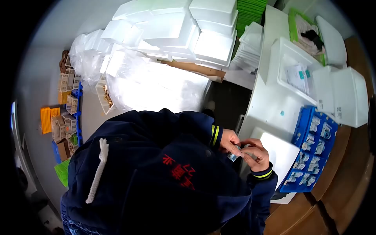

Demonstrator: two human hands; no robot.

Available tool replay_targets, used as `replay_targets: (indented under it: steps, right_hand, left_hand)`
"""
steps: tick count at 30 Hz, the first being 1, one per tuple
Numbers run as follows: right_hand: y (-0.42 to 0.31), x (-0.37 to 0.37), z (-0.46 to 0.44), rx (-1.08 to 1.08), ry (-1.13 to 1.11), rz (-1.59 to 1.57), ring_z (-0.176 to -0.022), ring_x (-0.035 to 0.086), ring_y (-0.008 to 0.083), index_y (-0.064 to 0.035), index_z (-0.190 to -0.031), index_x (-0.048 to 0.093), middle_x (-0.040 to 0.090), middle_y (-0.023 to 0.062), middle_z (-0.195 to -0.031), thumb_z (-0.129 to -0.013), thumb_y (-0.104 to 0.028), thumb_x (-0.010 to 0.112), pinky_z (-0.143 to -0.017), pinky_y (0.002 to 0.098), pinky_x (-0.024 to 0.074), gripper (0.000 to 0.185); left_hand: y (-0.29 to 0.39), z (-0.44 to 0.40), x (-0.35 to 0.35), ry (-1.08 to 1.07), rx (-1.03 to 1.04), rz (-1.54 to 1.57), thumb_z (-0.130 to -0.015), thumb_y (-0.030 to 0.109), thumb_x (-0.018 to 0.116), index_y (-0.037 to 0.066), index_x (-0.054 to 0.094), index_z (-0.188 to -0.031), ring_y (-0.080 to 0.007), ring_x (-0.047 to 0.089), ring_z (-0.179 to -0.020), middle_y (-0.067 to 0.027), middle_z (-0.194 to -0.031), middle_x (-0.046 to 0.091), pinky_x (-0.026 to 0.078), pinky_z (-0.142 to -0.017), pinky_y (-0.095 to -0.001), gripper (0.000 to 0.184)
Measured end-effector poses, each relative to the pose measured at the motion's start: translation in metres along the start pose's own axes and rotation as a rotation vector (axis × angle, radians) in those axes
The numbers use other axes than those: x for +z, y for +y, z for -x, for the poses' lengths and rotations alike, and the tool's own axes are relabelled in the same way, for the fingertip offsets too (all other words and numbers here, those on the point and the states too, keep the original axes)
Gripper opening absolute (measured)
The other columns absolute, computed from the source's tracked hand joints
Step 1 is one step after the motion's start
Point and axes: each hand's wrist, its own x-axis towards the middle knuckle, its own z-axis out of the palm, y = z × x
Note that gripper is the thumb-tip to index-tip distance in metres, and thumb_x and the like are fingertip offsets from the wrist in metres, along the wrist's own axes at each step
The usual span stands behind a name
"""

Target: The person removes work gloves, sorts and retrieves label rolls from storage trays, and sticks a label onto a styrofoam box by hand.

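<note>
My left hand (229, 141) reaches out of a navy sleeve with a yellow-striped cuff, its fingers closed on a small, pale packet (233, 156) with bluish-green marks. Close beside it, my right hand (256, 155) is bent inward, thumb and fingers pinched at the packet's upper end. The fingertips of both hands nearly meet there and hide part of the packet. Just right of the hands lies a white lid or board (276, 147) on the white table (260, 102).
A blue compartment tray (309, 150) with small packets stands at the right. Behind it are white bins (346, 96) and a white tub (276, 62) holding packets. Stacked white boxes (166, 27), plastic film (129, 74) and small bins (58, 127) lie farther left.
</note>
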Motion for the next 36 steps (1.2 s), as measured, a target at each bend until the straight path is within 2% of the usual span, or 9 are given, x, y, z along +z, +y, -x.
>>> replay_targets:
  steps: [7, 13, 15, 19, 21, 26, 29, 31, 36]
  right_hand:
    - [0.025, -0.015, -0.065, 0.247, 0.404, -0.39, -0.084, 0.052, 0.0128, 0.0008, -0.087, 0.059, 0.059, 0.0093, -0.093, -0.081, -0.001, 0.06, -0.076, 0.0246, 0.0403, 0.007]
    - [0.057, -0.013, -0.189, 0.332, 0.381, -0.725, -0.077, 0.05, 0.0123, -0.0006, -0.098, 0.054, 0.054, 0.0055, -0.089, -0.084, -0.005, 0.054, -0.069, 0.0237, 0.042, 0.015]
    - [0.078, -0.006, -0.233, 0.311, 0.328, -0.861, -0.078, 0.05, 0.0121, -0.0047, -0.111, 0.052, 0.053, 0.0055, -0.088, -0.084, -0.006, 0.054, -0.069, 0.0238, 0.0431, 0.027]
    - [0.076, 0.018, -0.324, 0.301, 0.11, -0.952, -0.083, 0.053, 0.0125, -0.0183, -0.137, 0.025, 0.054, 0.0058, -0.094, -0.086, -0.011, 0.053, -0.071, 0.0255, 0.0434, 0.06]
    - [0.074, 0.036, -0.371, 0.447, 0.07, -0.81, -0.086, 0.055, 0.0146, -0.0194, -0.14, 0.016, 0.056, 0.0071, -0.101, -0.086, -0.014, 0.054, -0.071, 0.0254, 0.0427, 0.066]
    - [0.12, 0.108, -0.468, 0.551, 0.05, -0.752, -0.092, 0.056, 0.017, -0.0196, -0.14, 0.012, 0.056, 0.0088, -0.109, -0.085, -0.018, 0.053, -0.073, 0.0269, 0.0411, 0.069]
    - [0.155, 0.151, -0.497, 0.627, 0.174, -0.782, -0.087, 0.056, 0.016, -0.0162, -0.139, 0.013, 0.057, 0.0087, -0.105, -0.083, -0.014, 0.053, -0.07, 0.0259, 0.0406, 0.069]
    - [0.169, 0.171, -0.502, 0.583, 0.281, -0.737, -0.083, 0.057, 0.0151, -0.0126, -0.139, 0.012, 0.059, 0.0092, -0.102, -0.083, -0.011, 0.053, -0.068, 0.025, 0.0415, 0.069]
    - [0.128, 0.172, -0.473, 0.474, 0.257, -0.834, -0.079, 0.059, 0.0171, -0.0062, -0.138, 0.011, 0.061, 0.0139, -0.089, -0.072, 0.004, 0.063, -0.07, 0.0261, 0.0481, 0.084]
  left_hand:
    - [0.007, 0.032, -0.081, 0.504, 0.183, 0.323, -0.085, 0.028, 0.057, 0.002, 0.054, -0.08, -0.0077, 0.046, -0.045, -0.0036, -0.056, 0.052, 0.034, -0.04, -0.0207, 0.027]
    - [-0.003, 0.104, -0.185, 0.895, 0.32, 0.304, -0.083, 0.011, 0.057, 0.001, 0.054, -0.095, -0.0122, 0.058, -0.06, -0.0088, -0.074, 0.06, 0.047, -0.052, -0.0208, 0.016]
    - [0.0, 0.147, -0.217, 1.203, 0.56, 0.475, -0.078, 0.009, 0.059, 0.002, 0.055, -0.086, -0.0129, 0.059, -0.061, -0.0088, -0.072, 0.061, 0.048, -0.052, -0.0232, 0.012]
    - [-0.024, 0.255, -0.332, 1.956, 0.927, 0.188, -0.084, 0.012, 0.055, 0.0, 0.053, -0.09, -0.0167, 0.061, -0.067, -0.0092, -0.076, 0.062, 0.048, -0.06, -0.0249, 0.014]
    - [-0.036, 0.305, -0.386, 2.256, 0.795, 0.055, -0.084, 0.012, 0.054, -0.002, 0.054, -0.092, -0.0167, 0.062, -0.067, -0.0097, -0.075, 0.064, 0.047, -0.061, -0.0251, 0.016]
    - [-0.07, 0.351, -0.481, 2.403, 0.446, -0.006, -0.084, 0.014, 0.055, -0.005, 0.055, -0.091, -0.0169, 0.063, -0.067, -0.011, -0.076, 0.065, 0.049, -0.063, -0.0254, 0.02]
    - [-0.063, 0.335, -0.481, 2.338, 0.476, 0.352, -0.084, 0.011, 0.053, -0.006, 0.056, -0.092, -0.0161, 0.063, -0.065, -0.0105, -0.076, 0.064, 0.05, -0.059, -0.0251, 0.02]
    - [-0.065, 0.331, -0.47, 2.379, 0.313, 0.173, -0.083, 0.01, 0.054, -0.008, 0.055, -0.092, -0.018, 0.063, -0.066, -0.012, -0.077, 0.063, 0.051, -0.058, -0.0255, 0.02]
    - [-0.069, 0.352, -0.4, 2.476, 0.742, 0.285, -0.083, 0.011, 0.055, -0.006, 0.054, -0.095, -0.0174, 0.061, -0.067, -0.0122, -0.079, 0.063, 0.048, -0.061, -0.0262, 0.021]
